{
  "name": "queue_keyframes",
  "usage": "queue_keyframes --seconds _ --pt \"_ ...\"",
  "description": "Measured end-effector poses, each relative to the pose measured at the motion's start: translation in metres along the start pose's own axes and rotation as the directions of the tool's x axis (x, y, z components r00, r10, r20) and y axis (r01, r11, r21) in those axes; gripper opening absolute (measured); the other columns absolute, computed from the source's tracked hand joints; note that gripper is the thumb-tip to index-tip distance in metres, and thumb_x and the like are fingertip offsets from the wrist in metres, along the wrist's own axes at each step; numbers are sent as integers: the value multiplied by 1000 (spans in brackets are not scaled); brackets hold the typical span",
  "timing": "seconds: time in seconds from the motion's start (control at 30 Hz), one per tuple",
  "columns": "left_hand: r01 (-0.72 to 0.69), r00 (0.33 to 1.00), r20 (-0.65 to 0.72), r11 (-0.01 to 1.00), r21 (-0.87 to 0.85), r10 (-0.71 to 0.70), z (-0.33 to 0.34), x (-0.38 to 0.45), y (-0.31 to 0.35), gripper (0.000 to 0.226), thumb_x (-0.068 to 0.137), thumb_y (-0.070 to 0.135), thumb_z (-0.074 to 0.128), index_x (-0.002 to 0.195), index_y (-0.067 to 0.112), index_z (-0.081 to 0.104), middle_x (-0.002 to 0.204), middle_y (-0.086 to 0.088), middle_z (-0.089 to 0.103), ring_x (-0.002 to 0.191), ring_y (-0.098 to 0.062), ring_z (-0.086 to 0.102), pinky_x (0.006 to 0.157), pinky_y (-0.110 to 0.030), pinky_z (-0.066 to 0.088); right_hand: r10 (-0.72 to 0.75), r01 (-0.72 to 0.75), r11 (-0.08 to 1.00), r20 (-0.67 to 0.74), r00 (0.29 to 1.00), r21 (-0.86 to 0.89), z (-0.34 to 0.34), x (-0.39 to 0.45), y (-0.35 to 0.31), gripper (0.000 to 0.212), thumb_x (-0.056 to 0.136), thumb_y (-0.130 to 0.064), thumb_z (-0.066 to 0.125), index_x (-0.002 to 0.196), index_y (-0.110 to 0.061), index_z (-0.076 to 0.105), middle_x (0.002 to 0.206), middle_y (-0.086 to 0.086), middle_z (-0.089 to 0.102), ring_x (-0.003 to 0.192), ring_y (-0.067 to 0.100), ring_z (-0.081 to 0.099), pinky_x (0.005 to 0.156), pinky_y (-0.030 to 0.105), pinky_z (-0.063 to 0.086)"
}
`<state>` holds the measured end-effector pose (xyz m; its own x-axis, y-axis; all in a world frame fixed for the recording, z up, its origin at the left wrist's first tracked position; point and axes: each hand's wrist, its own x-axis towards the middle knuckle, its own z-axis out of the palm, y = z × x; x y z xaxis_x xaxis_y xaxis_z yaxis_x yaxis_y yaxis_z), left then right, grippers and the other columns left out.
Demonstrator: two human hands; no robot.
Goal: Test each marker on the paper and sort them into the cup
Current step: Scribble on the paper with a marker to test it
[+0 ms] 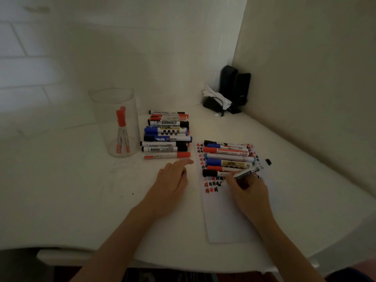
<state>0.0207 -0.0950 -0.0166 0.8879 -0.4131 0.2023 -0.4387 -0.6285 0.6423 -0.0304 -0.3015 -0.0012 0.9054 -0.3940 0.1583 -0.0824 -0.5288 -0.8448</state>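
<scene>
Right fingers: curled round a white-barrelled marker (246,173), pinching it low on the barrel; the barrel ran up and to the right out of the grip.
Marker tip: pointed down-left toward the paper (225,212) beside the rows of red, black and blue test marks (211,185); could not tell if it touched, the view was dim.
Right hand (249,190): rested over the paper's upper middle, just below the markers lying on it.
Left fingers: straight and close together, index finger reaching furthest, flat on the table (81,200); they held nothing.
Left hand (173,180): lay just left of the paper's edge, fingertips near the red-capped marker (167,155) at the front of the left pile.
On paper: a row of markers (227,157) lay sideways across its top, red, blue and black caps to the left.
Loose cap (268,161): small and black, on the table just right of the paper.
Left pile (166,133): capped markers stacked sideways between cup and paper.
Cup (114,123): clear, upright, left of the pile, with two red-capped markers (121,131) standing inside.
Back corner: dark objects (234,88) against the wall, well apart from the hands.
</scene>
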Motion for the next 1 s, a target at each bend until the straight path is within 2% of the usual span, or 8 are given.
queue_keyframes --seconds 0.1,0.17,0.23,0.3,0.37,0.5,0.77,1.0 --pt "36 999 -27 979 -198 -42 -11 -1 -3 33 101 12 34 124 36 34 108 14 54 91 3 52 84 -15 37 39 -38 996 -7 999 78 -2 0 -1 18 88 -36 63 78 -21 63 69 -8 65 60 2 58 57 13 41" --pt "44 999 8 966 -254 -43 -22 -3 -4 33 100 12 41 129 28 38 117 25 55 97 18 51 83 0 33 80 -82 987 19 997 137 -5 -2 -1 13 88 -34 64 89 -22 67 80 -8 70 73 6 64 62 16 46" --pt "54 999 23 942 -332 -49 -30 -8 -5 33 97 14 50 125 30 45 118 30 56 103 24 49 83 6 30 82 -89 984 53 995 156 -7 0 -3 14 88 -33 64 98 -23 67 88 -9 71 82 6 66 69 20 52" --pt "77 995 -25 903 -423 -97 -32 -15 -6 25 92 11 59 115 22 55 106 27 65 96 19 57 79 2 37 72 -85 982 79 994 170 -9 1 -10 13 88 -31 64 97 -23 67 80 -6 71 75 13 68 66 23 56" --pt "98 986 -68 857 -506 -153 -32 -18 -7 19 87 6 66 100 19 62 94 18 72 91 7 65 77 -5 44 71 -100 949 107 992 298 -9 -2 -22 14 88 -25 64 97 -16 68 75 2 71 68 17 66 58 24 53" --pt "75 984 -108 888 -453 -138 -32 -18 -8 26 84 10 70 91 35 66 95 13 71 90 3 66 79 -8 46 92 -230 825 279 956 516 5 -15 -52 22 93 -28 55 96 -13 71 83 11 74 68 17 65 59 30 49" --pt "60 979 -138 856 -513 -151 -34 -16 -11 21 86 13 68 93 33 69 91 13 71 81 3 64 75 -12 48 99 -154 903 156 983 400 35 -16 -65 29 90 -33 61 74 -12 73 69 9 72 59 19 58 58 35 50" --pt "37 982 -138 844 -535 -130 -31 -15 -13 25 83 9 70 88 33 67 90 9 72 86 -3 67 81 -20 52 96 -165 906 190 977 389 46 -15 -69 26 90 -32 61 81 -11 72 70 7 72 53 10 55 48 23 43"
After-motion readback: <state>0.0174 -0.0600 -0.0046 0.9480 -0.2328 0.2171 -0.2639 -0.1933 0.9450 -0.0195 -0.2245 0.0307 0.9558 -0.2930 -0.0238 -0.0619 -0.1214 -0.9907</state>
